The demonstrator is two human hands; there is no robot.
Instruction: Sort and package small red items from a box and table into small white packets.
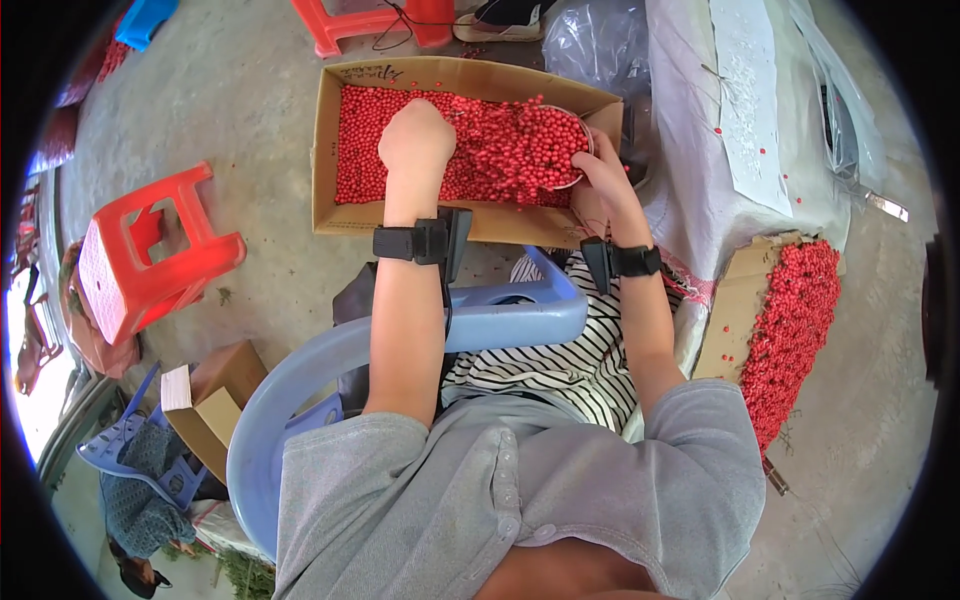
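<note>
A long cardboard box (480, 72) in front of me holds a thick layer of loose red berries (362, 150). Over its middle, my left hand (417, 138) is closed in a fist, back of the hand up; whatever the fingers may grip is hidden. At the box's right end, my right hand (608, 182) grips a round container with a pale rim (588, 135), thumb over the edge. Clustered red berries (530, 145) fill the container and spread out leftward over the loose ones.
A red plastic stool (160, 250) lies at the left. To the right, white sheeting (690, 140) covers a bulky stack, with a carton of red berry sprigs (795, 330) nearer me. A blue plastic chair's armrest (340, 350) curves by my left arm. A clear plastic bag (597, 45) lies beyond the box.
</note>
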